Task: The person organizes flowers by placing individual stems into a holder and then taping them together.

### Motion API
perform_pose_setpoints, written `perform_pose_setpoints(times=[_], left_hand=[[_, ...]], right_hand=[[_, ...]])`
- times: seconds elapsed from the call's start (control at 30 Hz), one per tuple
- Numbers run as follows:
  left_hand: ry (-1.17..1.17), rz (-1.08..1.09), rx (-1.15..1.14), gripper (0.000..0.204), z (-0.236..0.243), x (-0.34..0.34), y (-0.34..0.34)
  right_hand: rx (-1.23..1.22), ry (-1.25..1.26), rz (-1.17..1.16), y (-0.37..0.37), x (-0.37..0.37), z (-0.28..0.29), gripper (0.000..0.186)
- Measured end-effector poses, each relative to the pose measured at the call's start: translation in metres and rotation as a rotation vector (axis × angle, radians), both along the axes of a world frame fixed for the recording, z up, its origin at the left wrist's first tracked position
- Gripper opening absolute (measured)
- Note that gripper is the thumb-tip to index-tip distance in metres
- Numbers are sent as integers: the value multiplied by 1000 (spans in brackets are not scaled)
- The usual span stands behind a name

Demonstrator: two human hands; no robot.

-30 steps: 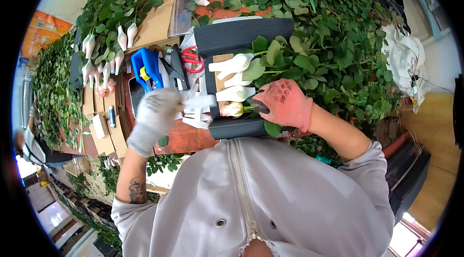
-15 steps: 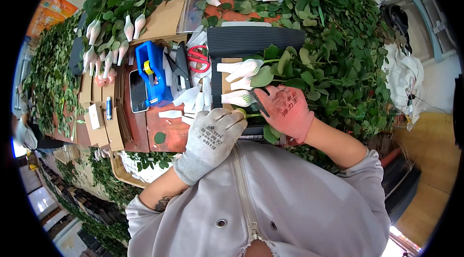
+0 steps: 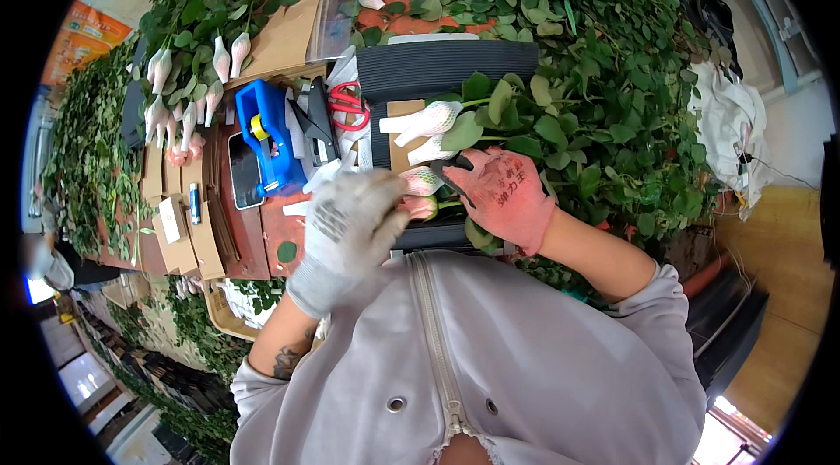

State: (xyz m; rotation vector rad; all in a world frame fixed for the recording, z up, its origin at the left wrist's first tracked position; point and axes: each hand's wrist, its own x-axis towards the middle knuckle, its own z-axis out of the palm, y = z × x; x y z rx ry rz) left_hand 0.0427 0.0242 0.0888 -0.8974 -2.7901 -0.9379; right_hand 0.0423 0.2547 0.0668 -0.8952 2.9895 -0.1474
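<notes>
My right hand (image 3: 503, 200), in a red glove with dark fingertips, is closed at the neck of a rose whose bare pink and green bud (image 3: 419, 207) points left. Just left of that bud is my left hand (image 3: 348, 218) in a pale grey glove; motion smears its fingers, so their grip does not show. Beyond the bare bud lie roses in white foam net sleeves: a netted bud (image 3: 422, 181) by my right fingertips, and two more, a large netted bud (image 3: 435, 119) and a partly leaf-covered netted bud (image 3: 429, 150), on a black ribbed stand (image 3: 446, 67).
Left of the stand are red-handled scissors (image 3: 348, 106), a black stapler (image 3: 317, 122), a blue tape dispenser (image 3: 269, 137) and a phone (image 3: 246, 169). White sleeves lie partly under my left hand. Leafy rose stems (image 3: 604, 115) crowd the right. Cardboard (image 3: 206, 237) edges the table's left side.
My left hand has pulled back leftward from the rose, uncovering its pink and green bud. My right hand stays at the rose's neck. The whole view has shifted slightly.
</notes>
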Motion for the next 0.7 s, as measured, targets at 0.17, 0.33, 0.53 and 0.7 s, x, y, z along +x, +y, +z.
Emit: perform_pose_setpoints(times=[0.17,0.33,0.53,0.7], left_hand=[[-117,-3,-9,20,-18,-25,-5],[-106,-13,51,9,-21,-26,-5],[-208,17,0,7,-19,-28,-15],[-182,39,-49,6,-19,-27,-22]], right_hand=[[-34,-12,-32,2,3,-8,44],[-149,-54,-28,3,-1,-5,40],[-136,-237,-57,3,-7,0,33],[-150,-233,-51,5,-7,2,31]])
